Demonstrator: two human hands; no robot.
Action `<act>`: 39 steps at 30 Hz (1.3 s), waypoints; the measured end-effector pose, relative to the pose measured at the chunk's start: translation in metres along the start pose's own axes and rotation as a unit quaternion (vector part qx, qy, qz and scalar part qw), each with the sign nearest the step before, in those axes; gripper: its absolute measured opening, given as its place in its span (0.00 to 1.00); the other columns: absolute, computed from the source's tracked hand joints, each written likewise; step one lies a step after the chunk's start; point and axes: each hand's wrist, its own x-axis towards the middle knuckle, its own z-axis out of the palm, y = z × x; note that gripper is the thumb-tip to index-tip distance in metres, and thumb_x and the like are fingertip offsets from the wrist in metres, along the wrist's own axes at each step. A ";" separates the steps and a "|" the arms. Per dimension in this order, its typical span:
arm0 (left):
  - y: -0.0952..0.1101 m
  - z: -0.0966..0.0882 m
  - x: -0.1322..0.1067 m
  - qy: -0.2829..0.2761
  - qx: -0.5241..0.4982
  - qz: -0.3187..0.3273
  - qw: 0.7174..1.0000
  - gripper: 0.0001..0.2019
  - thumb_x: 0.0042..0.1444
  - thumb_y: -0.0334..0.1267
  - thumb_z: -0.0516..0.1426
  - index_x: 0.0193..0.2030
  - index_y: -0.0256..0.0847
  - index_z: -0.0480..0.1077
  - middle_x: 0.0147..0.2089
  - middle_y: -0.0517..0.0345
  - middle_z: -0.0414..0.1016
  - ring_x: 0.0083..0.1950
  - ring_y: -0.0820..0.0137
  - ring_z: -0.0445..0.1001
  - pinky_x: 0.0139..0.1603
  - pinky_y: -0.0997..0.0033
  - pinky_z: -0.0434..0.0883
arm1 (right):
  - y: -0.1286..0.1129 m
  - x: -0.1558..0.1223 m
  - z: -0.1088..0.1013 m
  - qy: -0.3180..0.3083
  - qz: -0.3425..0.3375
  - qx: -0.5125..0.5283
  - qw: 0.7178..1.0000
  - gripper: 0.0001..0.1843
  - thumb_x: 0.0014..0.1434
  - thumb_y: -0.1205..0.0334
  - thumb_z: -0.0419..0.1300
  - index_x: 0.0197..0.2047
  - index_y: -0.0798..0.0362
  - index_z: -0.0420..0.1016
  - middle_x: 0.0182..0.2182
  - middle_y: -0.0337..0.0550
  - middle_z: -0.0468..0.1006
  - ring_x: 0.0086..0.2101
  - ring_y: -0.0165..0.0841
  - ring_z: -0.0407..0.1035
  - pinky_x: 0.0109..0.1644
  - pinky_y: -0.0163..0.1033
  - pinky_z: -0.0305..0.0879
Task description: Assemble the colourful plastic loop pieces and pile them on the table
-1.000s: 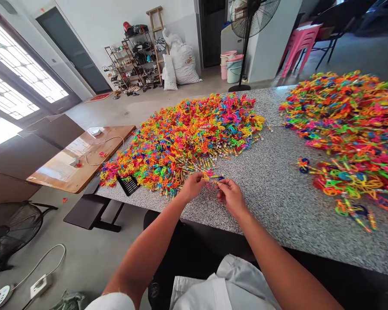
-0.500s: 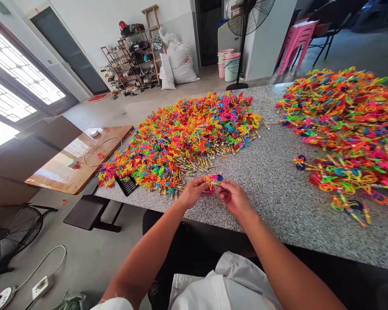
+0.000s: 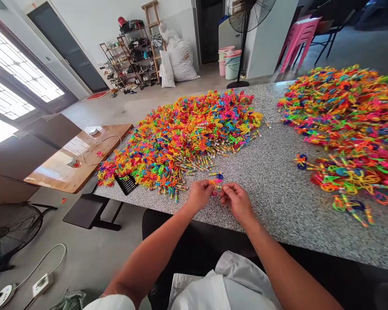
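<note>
My left hand (image 3: 199, 194) and my right hand (image 3: 236, 200) meet over the speckled granite table (image 3: 271, 202) near its front edge. Both are closed in a pinch on a small bright plastic toy piece (image 3: 216, 182), pink, yellow and blue, held between them. Just beyond my hands lies a large heap of loose coloured plastic rings and small sticks (image 3: 187, 137). A second heap of coloured plastic pieces (image 3: 345, 120) covers the right side of the table.
A small black comb-like part (image 3: 127, 184) lies at the left heap's edge. A low wooden table (image 3: 80, 157) with a cable stands left. A floor fan (image 3: 6, 232) and power strips (image 3: 40, 284) are on the floor. A standing fan (image 3: 245, 26) rises behind.
My hands have drawn a little nearer to me and closer together, still pinching the small toy piece. The view has shifted slightly.
</note>
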 end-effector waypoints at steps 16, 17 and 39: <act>0.038 -0.094 0.134 0.110 0.570 0.033 0.813 0.22 0.65 0.42 0.57 0.63 0.38 0.67 0.62 0.38 0.69 0.62 0.50 0.71 0.56 0.57 0.70 | -0.046 0.073 -0.016 0.101 -0.076 -0.308 0.943 0.13 0.59 0.54 0.62 0.43 0.51 0.77 0.38 0.45 0.81 0.28 0.33 0.73 0.29 0.37 0.69; 0.037 -0.091 0.138 0.108 0.582 0.036 0.805 0.21 0.65 0.40 0.57 0.63 0.38 0.67 0.63 0.36 0.69 0.62 0.49 0.71 0.55 0.57 0.71 | -0.036 0.079 0.007 0.057 -0.088 -0.420 0.901 0.11 0.61 0.56 0.61 0.44 0.52 0.77 0.42 0.48 0.81 0.34 0.36 0.76 0.36 0.38 0.71; -0.001 -0.075 0.022 0.054 -0.170 -0.065 0.982 0.18 0.51 0.41 0.66 0.47 0.36 0.75 0.29 0.62 0.70 0.27 0.76 0.69 0.28 0.76 0.64 | -0.022 0.054 0.021 -0.008 -0.139 -0.621 0.771 0.05 0.63 0.63 0.59 0.38 0.52 0.75 0.39 0.48 0.78 0.35 0.37 0.74 0.40 0.40 0.67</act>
